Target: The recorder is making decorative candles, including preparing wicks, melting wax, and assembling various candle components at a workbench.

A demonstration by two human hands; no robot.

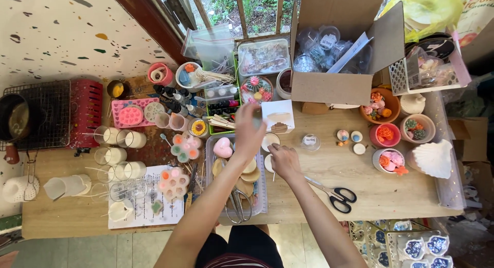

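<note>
While under both hands (249, 128) (282, 160): small round white wax disc (269, 140).

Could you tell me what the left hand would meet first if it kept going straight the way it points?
Probably the green tray of small bottles just beyond the left hand; depth is unclear.

beside the matt wooden table (391, 196), a brown cardboard box (329, 88) looks dull and papery. scissors (337, 195) near the box show shiny metal blades, glossy black plastic handles. left of it, clear glossy glass cups (121, 154).
</note>
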